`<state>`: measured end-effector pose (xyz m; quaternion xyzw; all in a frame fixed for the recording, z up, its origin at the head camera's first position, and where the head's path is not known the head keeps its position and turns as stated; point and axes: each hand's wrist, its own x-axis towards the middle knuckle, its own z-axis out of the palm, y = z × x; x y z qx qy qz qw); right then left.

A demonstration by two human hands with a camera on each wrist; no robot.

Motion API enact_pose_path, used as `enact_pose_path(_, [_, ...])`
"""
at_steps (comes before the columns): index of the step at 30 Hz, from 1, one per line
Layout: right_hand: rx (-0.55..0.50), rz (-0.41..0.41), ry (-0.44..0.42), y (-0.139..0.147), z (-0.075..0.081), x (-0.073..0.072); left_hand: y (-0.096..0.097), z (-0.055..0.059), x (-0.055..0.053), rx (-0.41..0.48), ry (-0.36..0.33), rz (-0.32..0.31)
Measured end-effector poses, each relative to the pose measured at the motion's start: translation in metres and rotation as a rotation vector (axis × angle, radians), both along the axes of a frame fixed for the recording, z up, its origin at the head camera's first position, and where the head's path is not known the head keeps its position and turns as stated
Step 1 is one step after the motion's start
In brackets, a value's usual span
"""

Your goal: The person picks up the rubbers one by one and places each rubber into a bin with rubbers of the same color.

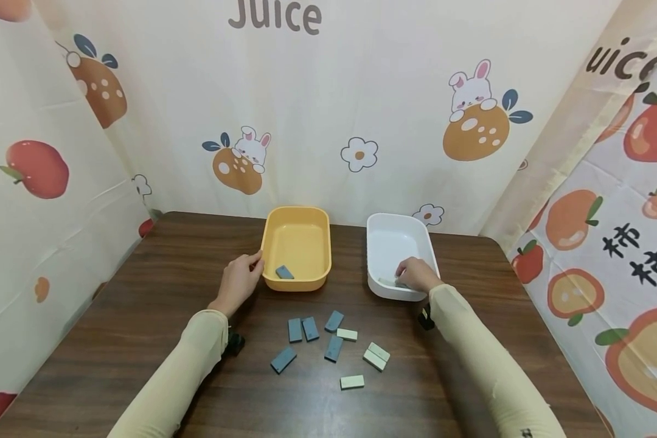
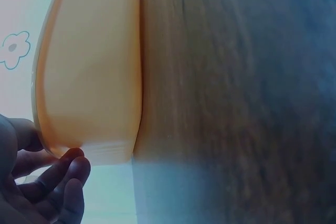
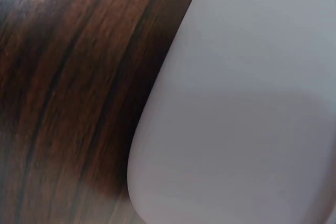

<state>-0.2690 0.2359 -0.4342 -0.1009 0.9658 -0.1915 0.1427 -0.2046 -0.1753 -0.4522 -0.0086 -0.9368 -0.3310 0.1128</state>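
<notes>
My left hand (image 1: 238,282) pinches the smooth yellow tray (image 1: 297,237). Before it, oblong blocks (image 1: 310,329) lie on grained worktop (image 1: 290,404); right of it, my right hand (image 1: 418,275) is inside the white tray (image 1: 395,243), grip unclear.

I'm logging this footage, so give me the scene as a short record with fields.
Left hand: grips the yellow tray by its rim
Right hand: inside the white tray; grip unclear
Yellow tray contents: one blue block
White tray contents: at least one pale piece, partly hidden
Loose on table: five blue blocks, four pale green blocks
</notes>
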Motion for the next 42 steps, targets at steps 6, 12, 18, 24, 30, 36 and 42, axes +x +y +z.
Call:
enact_pose_path(6, [-0.012, -0.011, 0.042, -0.002, 0.007, 0.004, 0.000, 0.000, 0.000, 0.001, 0.008, 0.000])
enact_pose_path(12, [-0.027, -0.005, 0.145, -0.003, 0.012, 0.010, -0.001, -0.001, 0.000, 0.002, 0.006, -0.002])
enact_pose_path(18, [-0.051, -0.021, 0.219, 0.001, 0.019, 0.016, 0.000, -0.001, 0.000, 0.007, -0.005, 0.003])
enact_pose_path(24, [-0.106, -0.074, 0.246, 0.005, 0.029, 0.025, 0.000, -0.001, 0.000, 0.006, -0.008, 0.012])
enact_pose_path(30, [-0.140, -0.109, 0.273, 0.012, 0.034, 0.034, 0.000, -0.002, 0.000, -0.014, 0.018, 0.005])
enact_pose_path(36, [-0.164, -0.150, 0.295, 0.022, 0.036, 0.042, 0.000, -0.003, 0.000, -0.031, 0.020, -0.002])
enact_pose_path(42, [-0.191, -0.198, 0.310, 0.029, 0.038, 0.047, 0.000, -0.001, -0.001, -0.018, 0.014, 0.010])
